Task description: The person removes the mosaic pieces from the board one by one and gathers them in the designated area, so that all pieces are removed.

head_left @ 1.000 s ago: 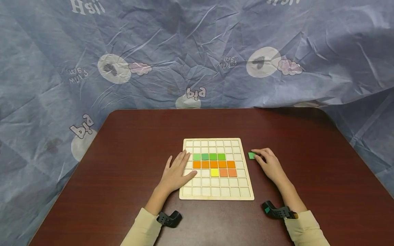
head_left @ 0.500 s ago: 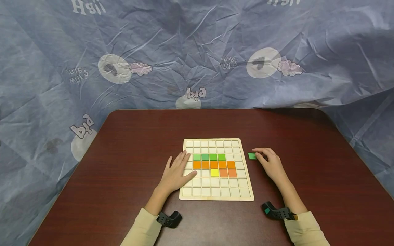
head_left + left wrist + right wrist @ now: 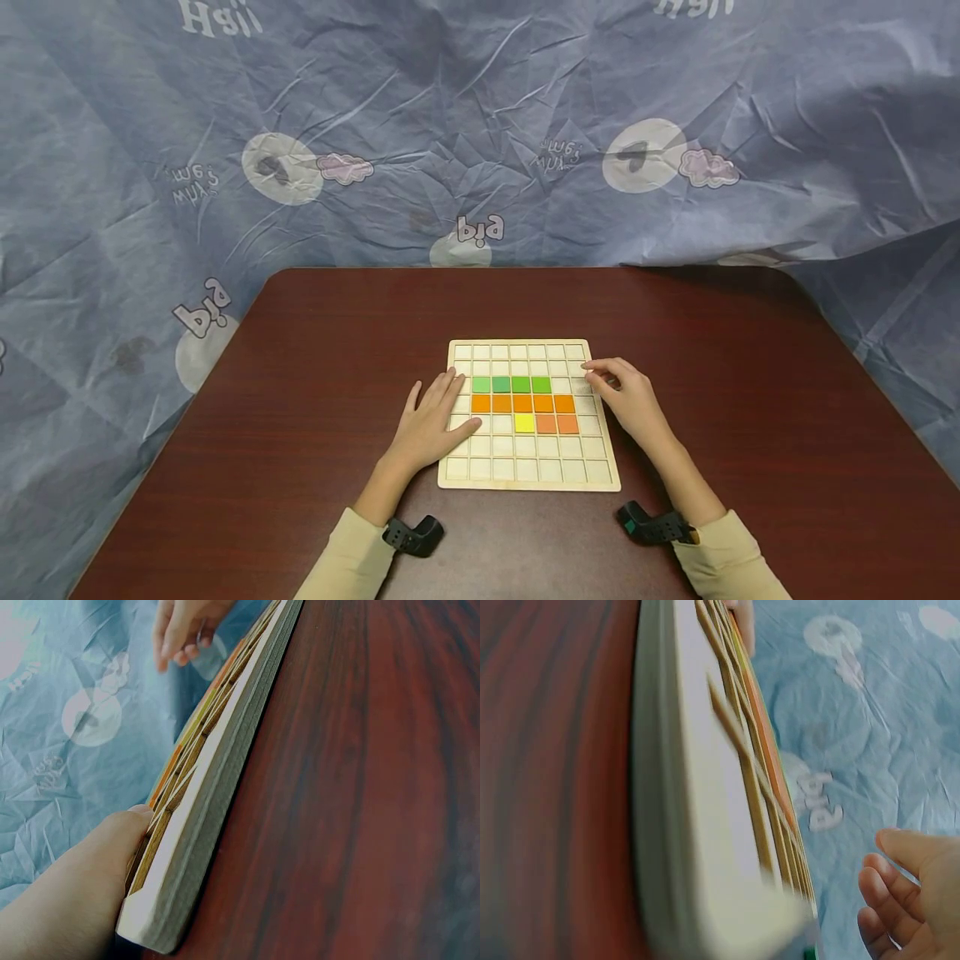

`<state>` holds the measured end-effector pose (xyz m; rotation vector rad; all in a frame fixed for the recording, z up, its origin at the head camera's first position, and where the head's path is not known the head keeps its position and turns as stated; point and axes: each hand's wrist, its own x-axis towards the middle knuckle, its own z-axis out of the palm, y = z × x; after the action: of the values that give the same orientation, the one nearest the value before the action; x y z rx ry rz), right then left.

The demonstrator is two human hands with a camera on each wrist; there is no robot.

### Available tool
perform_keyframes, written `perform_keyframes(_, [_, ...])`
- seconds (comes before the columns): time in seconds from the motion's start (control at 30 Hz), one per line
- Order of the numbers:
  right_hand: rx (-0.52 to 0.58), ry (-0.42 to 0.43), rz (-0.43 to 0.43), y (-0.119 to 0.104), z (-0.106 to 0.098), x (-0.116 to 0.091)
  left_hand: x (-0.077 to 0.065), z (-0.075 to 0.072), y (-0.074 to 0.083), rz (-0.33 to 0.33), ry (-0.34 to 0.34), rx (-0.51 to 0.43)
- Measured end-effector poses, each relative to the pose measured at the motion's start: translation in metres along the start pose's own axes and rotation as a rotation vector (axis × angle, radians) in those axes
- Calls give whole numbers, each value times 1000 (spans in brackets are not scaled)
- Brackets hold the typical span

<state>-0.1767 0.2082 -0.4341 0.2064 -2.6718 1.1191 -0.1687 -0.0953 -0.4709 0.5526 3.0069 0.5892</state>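
A square wooden grid board [image 3: 525, 482] lies on the table, with several green, orange, yellow and salmon tiles [image 3: 522, 403] set in its cells. My left hand [image 3: 427, 429] lies spread over the board's left edge, thumb on its face; the left wrist view shows this thumb [image 3: 112, 855] against the rim. At the board's right edge, near the upper cells, my right hand [image 3: 628, 400] is raised with thumb and forefinger brought together in a pinch. The green tile it pinches is hidden by the fingers. The right wrist view shows the curled fingers [image 3: 889, 892] above the board.
The dark red-brown table [image 3: 337, 350] extends around the board on all sides. A blue patterned cloth [image 3: 420, 125] hangs behind it. Black wrist devices [image 3: 414, 536] are worn on both forearms.
My right hand has moved left from beside the board to its right edge. The green tile is gone from its visible spot on the table. My left hand stays put.
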Motion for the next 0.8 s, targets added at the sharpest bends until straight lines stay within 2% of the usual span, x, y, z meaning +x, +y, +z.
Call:
perform_keyframes(0.23, [62, -75, 33, -15, 26, 6, 0, 0, 0, 2, 3, -8])
perform_keyframes(0.43, [93, -82, 16, -15, 42, 8, 0, 2, 1, 7, 1, -15])
perform_keyframes(0.6, [76, -71, -16, -11, 49, 7, 0, 1, 1, 0, -2, -10])
perform_keyframes(0.8, [44, -85, -15, -9, 52, 7, 0, 0, 0, 2, 6, -1])
